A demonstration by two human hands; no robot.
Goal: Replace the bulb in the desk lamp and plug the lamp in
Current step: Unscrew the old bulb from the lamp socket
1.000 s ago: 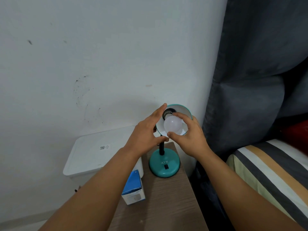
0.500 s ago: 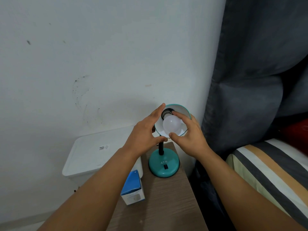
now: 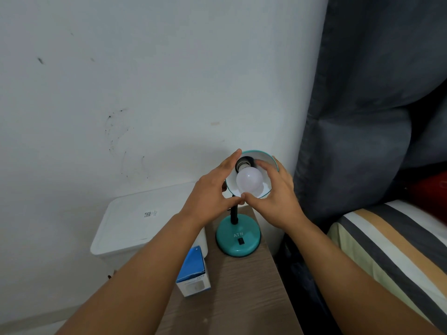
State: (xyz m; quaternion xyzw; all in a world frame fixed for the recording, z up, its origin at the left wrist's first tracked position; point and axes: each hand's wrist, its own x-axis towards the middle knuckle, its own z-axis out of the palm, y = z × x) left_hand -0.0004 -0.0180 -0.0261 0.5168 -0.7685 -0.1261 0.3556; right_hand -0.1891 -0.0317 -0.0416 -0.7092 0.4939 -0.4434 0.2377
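- I look down from head height at a narrow wooden table (image 3: 242,291) set against a white wall (image 3: 145,81)
- A teal lamp (image 3: 238,238) stands at the table's far end; its round base carries the letters ATN and a small black switch
- The lamp's shade (image 3: 264,157) is tipped so its white inside faces me
- A frosted white bulb (image 3: 249,181) sits in the shade with its neck at the dark socket; I cannot tell how far it is screwed in
- My right hand (image 3: 278,192) is curled around the bulb, the thumb under it and a fingertip beside its neck, gripping it
- My left hand (image 3: 212,192) holds the left rim of the shade, fingers along the outside and the thumb below, its tip meeting my right thumb
- A small blue and white box (image 3: 193,272) stands on the table's left edge, nearer to me than the lamp
- A white lidded bin (image 3: 145,221) sits to the left of the table, against the wall
- A dark grey curtain (image 3: 375,105) hangs to the right
- A striped bed cover (image 3: 391,243) shows at the lower right
- No plug or cord can be made out
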